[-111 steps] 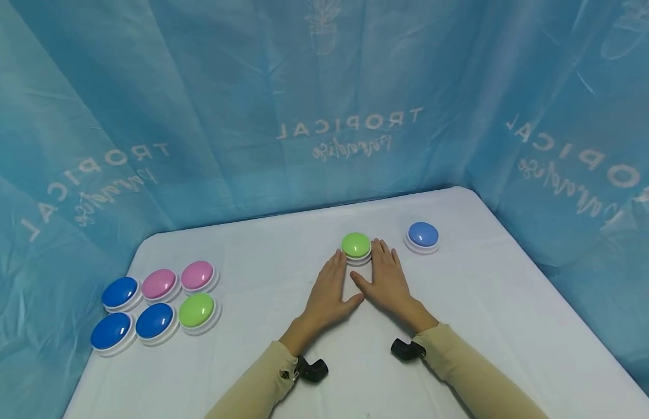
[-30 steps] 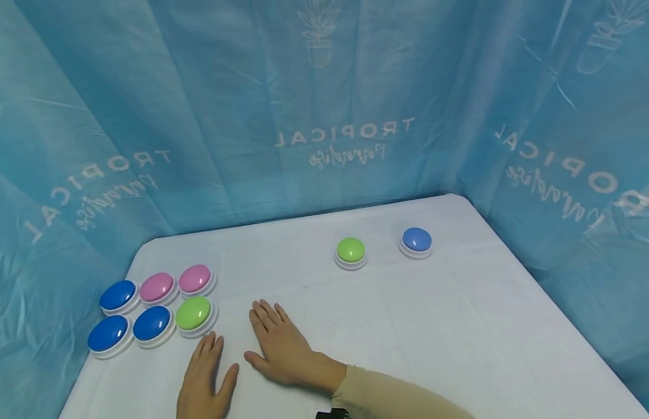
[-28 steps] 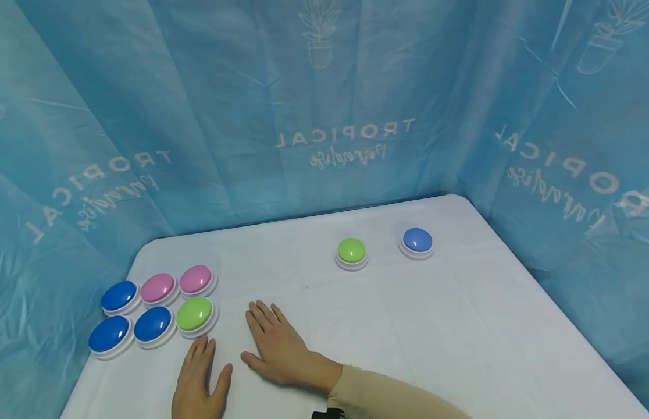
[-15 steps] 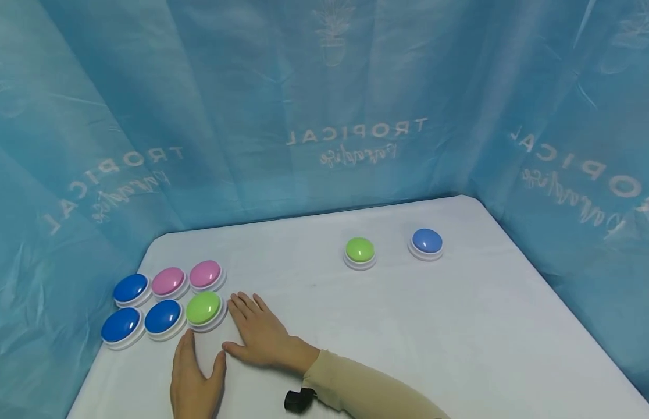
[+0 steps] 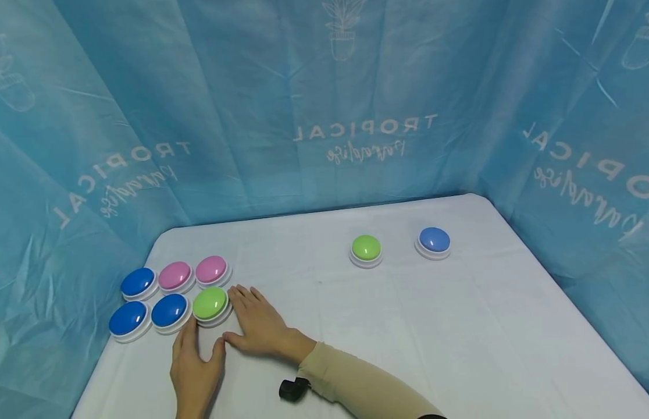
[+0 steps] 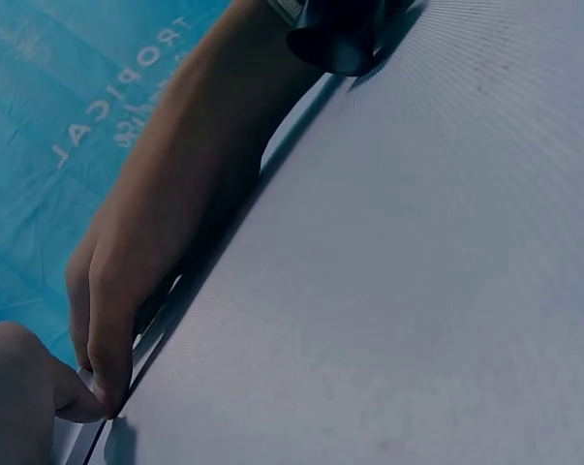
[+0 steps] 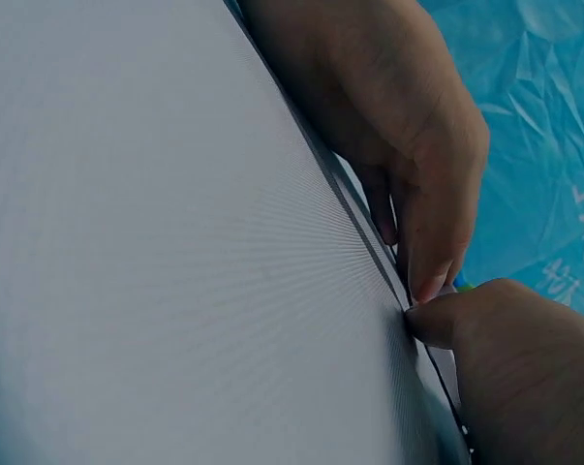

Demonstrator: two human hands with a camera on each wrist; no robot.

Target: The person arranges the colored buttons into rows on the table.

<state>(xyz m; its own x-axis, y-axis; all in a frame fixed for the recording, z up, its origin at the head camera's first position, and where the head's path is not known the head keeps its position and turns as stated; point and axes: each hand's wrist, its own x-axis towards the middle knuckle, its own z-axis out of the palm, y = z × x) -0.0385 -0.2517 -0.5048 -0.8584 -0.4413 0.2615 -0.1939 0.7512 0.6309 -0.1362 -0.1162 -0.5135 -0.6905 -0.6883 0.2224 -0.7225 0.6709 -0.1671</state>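
At left, green button point(image 5: 209, 302) is flanked by extended fingers — left hand point(image 5: 193, 368) on near side, right hand point(image 5: 260, 325) at right.

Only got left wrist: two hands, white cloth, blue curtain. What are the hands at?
Observer: Head view shows a green button, with the left hand at its near side and the right hand at its right.
Operator: Anything next to it?
Observer: Yes, five more in two tight rows: three blue buttons and two pink buttons.
Operator: Any outside that group?
Observer: Two, well to the right on the far part of the table: a second green one and a paler blue one, with a gap between them.
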